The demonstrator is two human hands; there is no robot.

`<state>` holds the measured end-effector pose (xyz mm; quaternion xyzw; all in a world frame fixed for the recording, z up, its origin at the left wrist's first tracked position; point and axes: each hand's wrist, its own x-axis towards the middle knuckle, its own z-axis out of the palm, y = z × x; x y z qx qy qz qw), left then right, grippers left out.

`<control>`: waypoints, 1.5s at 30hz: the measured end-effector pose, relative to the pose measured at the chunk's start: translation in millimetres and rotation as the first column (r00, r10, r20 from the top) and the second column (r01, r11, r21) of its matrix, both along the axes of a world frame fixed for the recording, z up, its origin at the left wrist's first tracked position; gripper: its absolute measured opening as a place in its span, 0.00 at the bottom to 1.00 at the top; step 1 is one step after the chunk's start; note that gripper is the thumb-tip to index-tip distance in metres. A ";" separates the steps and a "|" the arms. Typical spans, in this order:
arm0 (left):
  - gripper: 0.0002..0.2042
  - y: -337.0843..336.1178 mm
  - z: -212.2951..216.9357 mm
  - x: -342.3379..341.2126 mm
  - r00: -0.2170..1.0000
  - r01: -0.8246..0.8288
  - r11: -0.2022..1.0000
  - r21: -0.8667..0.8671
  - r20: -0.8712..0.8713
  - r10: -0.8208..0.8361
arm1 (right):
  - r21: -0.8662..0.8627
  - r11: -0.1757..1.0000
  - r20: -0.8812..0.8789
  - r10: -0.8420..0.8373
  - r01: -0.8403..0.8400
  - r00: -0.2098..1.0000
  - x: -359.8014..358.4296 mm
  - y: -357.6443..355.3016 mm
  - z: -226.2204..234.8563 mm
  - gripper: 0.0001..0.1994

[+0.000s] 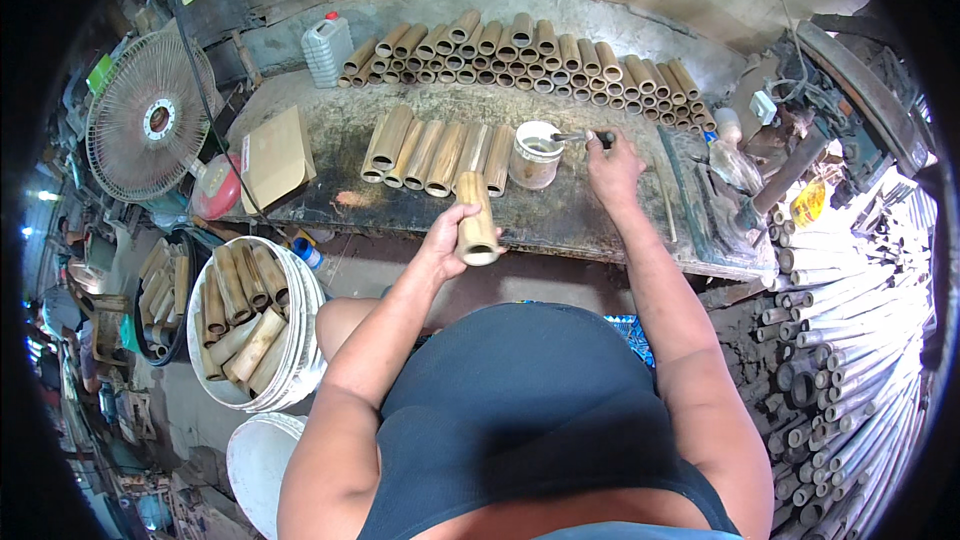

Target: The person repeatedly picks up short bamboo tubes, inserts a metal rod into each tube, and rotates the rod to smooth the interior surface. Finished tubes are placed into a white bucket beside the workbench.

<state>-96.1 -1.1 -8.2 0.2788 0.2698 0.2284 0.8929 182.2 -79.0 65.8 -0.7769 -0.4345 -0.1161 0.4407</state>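
My left hand (444, 238) grips a short bamboo tube (477, 223), its open end turned toward me, above the near edge of the workbench (330, 145). My right hand (612, 168) holds a tool with a metal end (575, 137) that reaches into a round pot (535, 154) on the bench. Just left of the pot lies a row of several bamboo tubes (435, 151), side by side.
A long stack of bamboo tubes (520, 55) lines the back of the bench, beside a grey plastic jug (326, 48). A white bucket of bamboo pieces (250, 320) stands at my left, a fan (148, 118) beyond it. Long bamboo poles (850, 340) pile up on the right.
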 end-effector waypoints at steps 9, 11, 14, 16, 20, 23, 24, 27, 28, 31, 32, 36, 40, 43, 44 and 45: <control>0.46 -8.1 36.1 -37.6 0.926 0.287 0.813 0.507 -0.366 -0.098 | -0.067 0.997 -0.036 -0.035 0.032 0.999 12.6 20.8 -22.8 0.14; 0.41 -3.1 41.8 -31.7 0.925 0.263 0.779 0.570 -0.379 -0.035 | -0.047 0.998 -0.006 -0.041 0.041 0.999 10.0 19.9 -21.1 0.13; 0.32 -4.5 49.8 -19.7 0.866 0.210 0.729 0.651 -0.470 0.170 | -0.040 0.999 -0.036 -0.015 0.014 0.999 8.5 15.0 -16.8 0.13; 0.31 -3.9 59.1 -7.0 0.815 0.203 0.633 0.747 -0.488 0.314 | 0.001 1.000 -0.083 0.011 -0.011 0.996 9.9 8.5 -14.5 0.12; 0.31 -19.5 70.8 27.3 0.781 0.202 0.206 0.957 -0.285 0.556 | 0.129 0.985 -0.081 0.123 -0.112 0.989 10.8 -11.0 -21.0 0.12; 0.33 -17.4 73.0 56.6 0.784 0.237 0.167 0.957 -0.289 0.549 | 0.070 0.986 -0.130 0.158 -0.150 0.979 9.1 -21.9 -33.0 0.12; 0.34 -14.3 71.0 65.9 0.787 0.233 0.147 0.961 -0.275 0.552 | 0.140 0.974 -0.084 0.189 -0.176 0.978 9.2 -24.0 -36.8 0.12; 0.36 -3.6 54.6 87.7 0.799 0.203 0.121 0.972 -0.236 0.553 | 0.205 0.952 -0.093 0.251 -0.228 0.964 8.9 -27.2 -48.6 0.12; 0.37 -0.2 47.3 94.8 0.814 0.168 0.103 0.980 -0.197 0.547 | 0.190 0.948 -0.145 0.284 -0.255 0.948 9.3 -27.6 -52.0 0.12; 0.39 7.7 29.5 109.8 0.843 0.131 0.219 0.967 -0.225 0.489 | 0.201 0.932 0.002 0.306 -0.300 0.952 12.3 -29.0 -57.4 0.14; 0.39 8.5 25.0 112.0 0.845 0.161 0.323 0.933 -0.300 0.443 | 0.207 0.928 0.098 0.296 -0.310 0.950 12.4 -30.3 -57.6 0.14; 0.41 12.7 17.1 114.8 0.855 0.209 0.331 0.920 -0.336 0.395 | 0.274 0.927 -0.180 0.312 -0.257 0.933 7.3 -37.9 -44.4 0.13; 0.39 15.8 6.2 115.2 0.832 0.244 0.274 0.930 -0.346 0.433 | 0.528 0.807 -0.469 0.538 -0.266 0.701 -6.4 -59.7 -19.7 0.13; 0.37 19.9 -3.7 116.2 0.870 0.184 0.304 0.935 -0.299 0.393 | 0.588 0.749 -0.450 0.617 -0.306 0.645 -13.5 -75.7 -5.6 0.13; 0.37 21.1 -6.1 116.1 0.891 0.151 0.342 0.928 -0.277 0.360 | 0.564 0.762 -0.466 0.611 -0.317 0.639 -15.3 -78.3 -3.1 0.13; 0.36 21.5 -7.7 116.6 0.905 0.127 0.389 0.913 -0.267 0.331 | 0.547 0.767 -0.467 0.612 -0.336 0.638 -17.1 -80.2 -1.6 0.13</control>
